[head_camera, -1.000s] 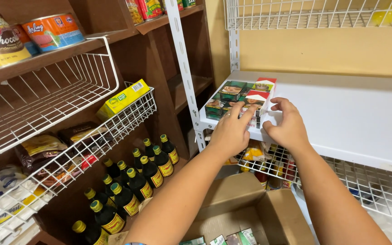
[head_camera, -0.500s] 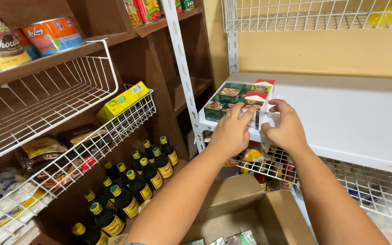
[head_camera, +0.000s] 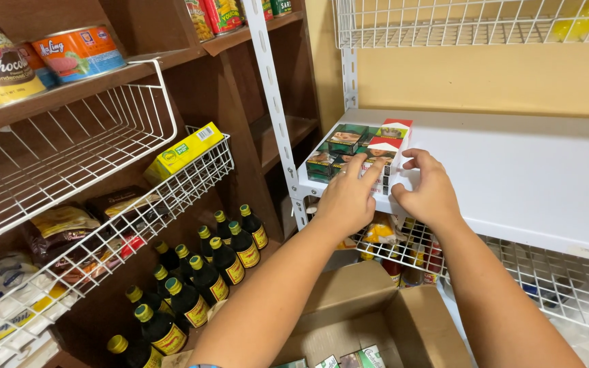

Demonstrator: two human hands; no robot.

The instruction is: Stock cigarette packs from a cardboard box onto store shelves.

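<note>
Not much has shifted from a second ago, both hands are pretty much where they were at the white shelf (head_camera: 526, 170) in the middle of the frame. Left hand (head_camera: 345, 201) rests on the front of the stack of small green and red packs (head_camera: 356, 143) at the shelf's left corner, fingers (head_camera: 369, 170) stretched out flat over the packs, not curled around anything. Right hand (head_camera: 431, 191) is just beside it, fingers bent and pressing against the right end of the stack, thumb tucked near the edge. Below, at the bottom of the frame, an open cardboard box (head_camera: 376, 320) holds a few more packs. Dark sauce bottles (head_camera: 199, 279) with yellow labels stand lower left, and a yellow box (head_camera: 182, 151) sits in a wire basket (head_camera: 138, 204).
</note>
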